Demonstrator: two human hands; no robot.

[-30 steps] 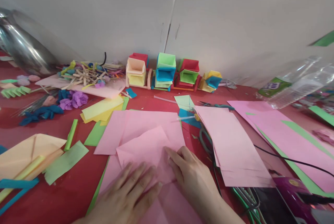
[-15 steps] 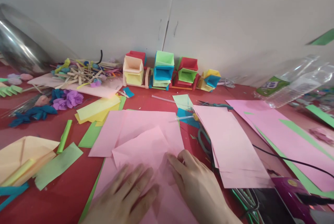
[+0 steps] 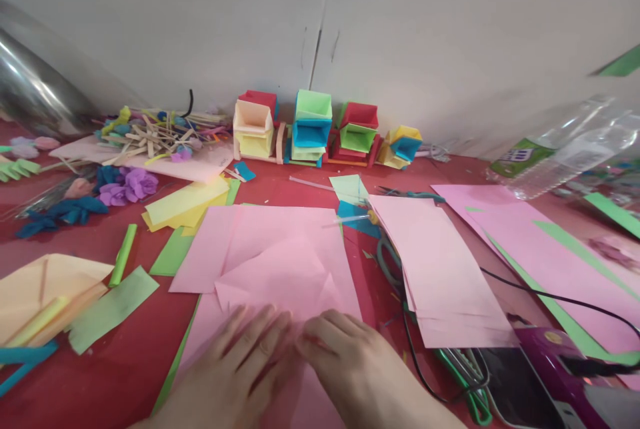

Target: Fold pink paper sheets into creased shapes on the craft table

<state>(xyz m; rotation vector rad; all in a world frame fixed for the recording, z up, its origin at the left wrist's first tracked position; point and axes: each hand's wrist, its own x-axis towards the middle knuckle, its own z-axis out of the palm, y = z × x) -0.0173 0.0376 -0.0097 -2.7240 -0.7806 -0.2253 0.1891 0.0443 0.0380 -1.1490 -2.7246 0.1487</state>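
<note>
A folded pink sheet of paper (image 3: 280, 272) lies in front of me on larger pink sheets (image 3: 285, 221). My left hand (image 3: 235, 362) is spread over its lower left part, fingers stretched out and flat on the paper. Close beside it, my right hand (image 3: 350, 359) presses on the lower right part with its fingers curled together. The thumb and fingertips of the right hand are at the folded paper; what lies under both palms is hidden. Green paper (image 3: 173, 372) peeks out from beneath the pink sheets on the left.
A stack of pink strips (image 3: 440, 269) lies on the right over scissors (image 3: 390, 259), near a purple glue gun (image 3: 555, 362) and a phone (image 3: 520, 382). Paper boxes (image 3: 313, 132) line the back. Sticks (image 3: 150, 139), paper flowers (image 3: 133, 189) and yellow paper (image 3: 185, 205) are on the left.
My right hand has moved left and nearer to me, close to the left hand, its fingers now more curled. A small pointed flap shows at the folded paper's right side.
</note>
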